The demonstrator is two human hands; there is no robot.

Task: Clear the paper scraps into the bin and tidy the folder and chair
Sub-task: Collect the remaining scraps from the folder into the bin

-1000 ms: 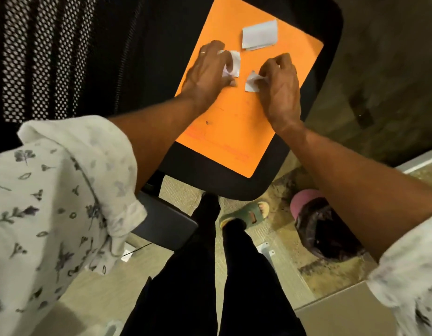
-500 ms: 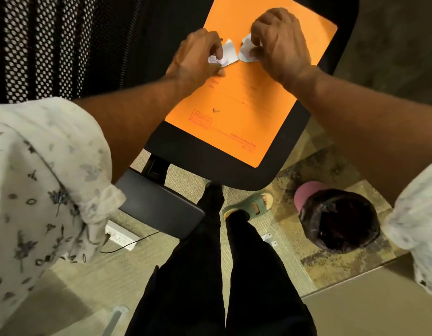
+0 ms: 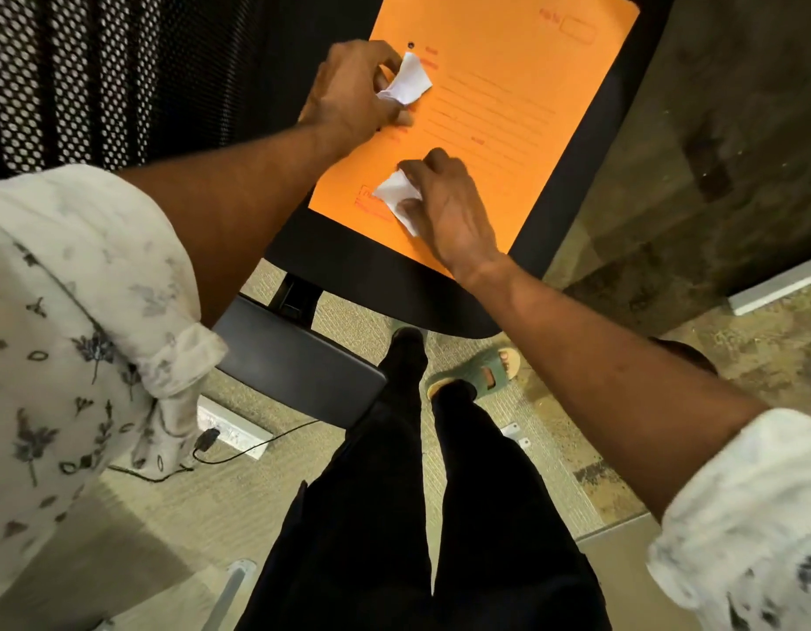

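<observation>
An orange folder lies flat on the black chair seat. My left hand hovers over the folder's left edge, its fingers closed on a crumpled white paper scrap. Nearer to me, my right hand is over the folder's near corner and grips another white paper scrap. No loose scraps show on the folder's bare surface. The bin is hidden behind my right forearm.
The chair's mesh backrest fills the upper left and its black armrest juts out below the seat. A white power strip with a cable lies on the floor. My legs and a green sandal stand close to the seat.
My right hand has come back from the folder's far part to its near corner with scraps in it. The left hand has lifted its scrap. The view tilted, and my arm now covers the bin.
</observation>
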